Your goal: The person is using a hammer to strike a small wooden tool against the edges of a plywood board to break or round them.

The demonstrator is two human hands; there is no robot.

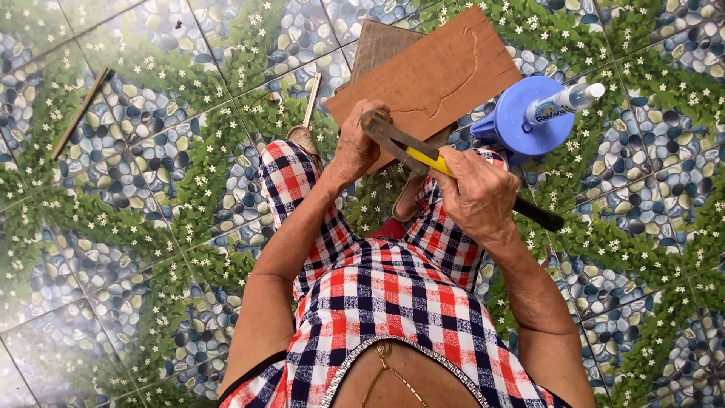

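A brown wooden board [438,72] with a carved line lies tilted in front of my knees. My left hand [356,143] grips its near edge. In my right hand [479,193] is a tool with a yellow and black handle [432,160]; its grey metal head [377,125] rests by my left hand at the board's edge. I sit in a red, white and navy checked garment [385,295].
A blue plastic stool [525,121] with a white tube [566,102] on it stands right of the board. A second board [377,45] lies under the first. A thin wooden stick [79,112] lies far left, another strip [311,98] near my foot. The floor is pebble-and-flower patterned tile [151,189].
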